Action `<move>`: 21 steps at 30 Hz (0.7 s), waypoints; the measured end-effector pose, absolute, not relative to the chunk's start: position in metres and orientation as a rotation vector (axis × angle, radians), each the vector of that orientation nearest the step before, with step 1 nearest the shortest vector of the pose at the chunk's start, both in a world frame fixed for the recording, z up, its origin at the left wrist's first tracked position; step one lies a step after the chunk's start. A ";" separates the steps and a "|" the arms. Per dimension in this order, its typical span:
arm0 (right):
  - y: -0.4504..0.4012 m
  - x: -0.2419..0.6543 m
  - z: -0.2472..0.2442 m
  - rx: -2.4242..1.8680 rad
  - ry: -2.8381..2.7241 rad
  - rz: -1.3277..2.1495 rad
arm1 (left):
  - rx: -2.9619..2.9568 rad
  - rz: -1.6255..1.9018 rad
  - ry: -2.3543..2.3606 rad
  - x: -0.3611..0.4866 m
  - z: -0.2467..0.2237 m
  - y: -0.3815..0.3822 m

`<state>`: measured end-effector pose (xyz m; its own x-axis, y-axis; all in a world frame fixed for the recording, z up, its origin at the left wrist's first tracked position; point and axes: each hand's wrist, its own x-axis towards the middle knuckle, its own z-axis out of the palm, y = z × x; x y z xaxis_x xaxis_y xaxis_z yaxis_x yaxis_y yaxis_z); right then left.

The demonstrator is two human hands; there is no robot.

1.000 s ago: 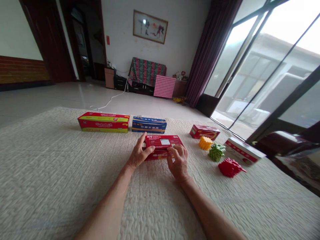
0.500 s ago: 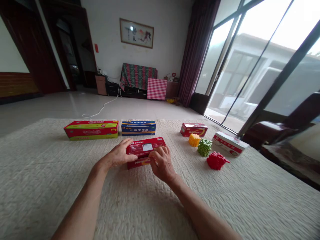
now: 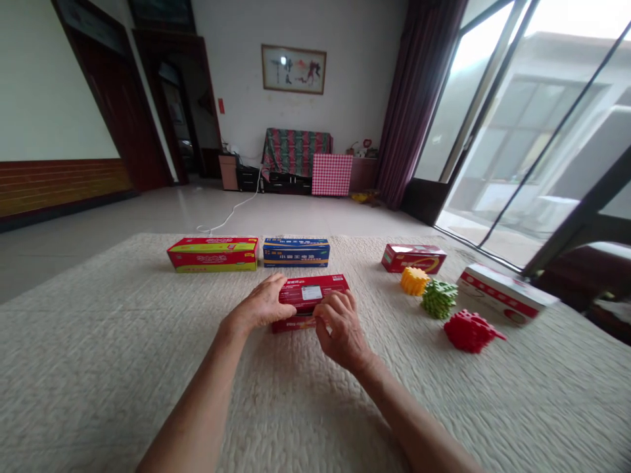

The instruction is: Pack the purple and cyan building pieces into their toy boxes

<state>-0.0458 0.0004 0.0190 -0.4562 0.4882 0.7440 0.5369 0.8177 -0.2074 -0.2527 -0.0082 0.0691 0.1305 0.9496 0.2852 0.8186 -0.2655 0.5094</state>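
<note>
A dark red cardboard box (image 3: 325, 287) with a white label on top sits in front of me on the cream quilted cover (image 3: 276, 407). My left hand (image 3: 263, 305) grips its left end, thumb along the front top edge and fingers over the far side. Curled over the front right edge is my right hand (image 3: 340, 325), its fingertips pressed at the lid's seam. A narrow dark gap shows along that seam between the two hands. The inside of the box is hidden.
Behind stand a red-and-yellow-green box (image 3: 213, 255) and a blue box (image 3: 296, 253). To the right are a smaller red box (image 3: 414, 258), a white-and-red box (image 3: 505, 293), and knobbly yellow (image 3: 415, 281), green (image 3: 440, 299) and red pieces (image 3: 472, 332).
The view has turned left, so everything sits farther right in the picture. Both hands keep their places on the dark red box, with little visible finger movement.
</note>
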 end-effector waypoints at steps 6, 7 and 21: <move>-0.004 -0.049 0.020 -0.746 -2.128 -0.071 | 2.186 0.738 1.739 -0.249 0.068 -0.006; -0.005 -0.050 0.020 -0.743 -2.129 -0.067 | 2.187 0.722 1.738 -0.249 0.068 -0.007; 0.011 -0.037 0.021 -0.810 -1.758 0.131 | 2.296 0.892 1.663 -0.266 0.062 -0.005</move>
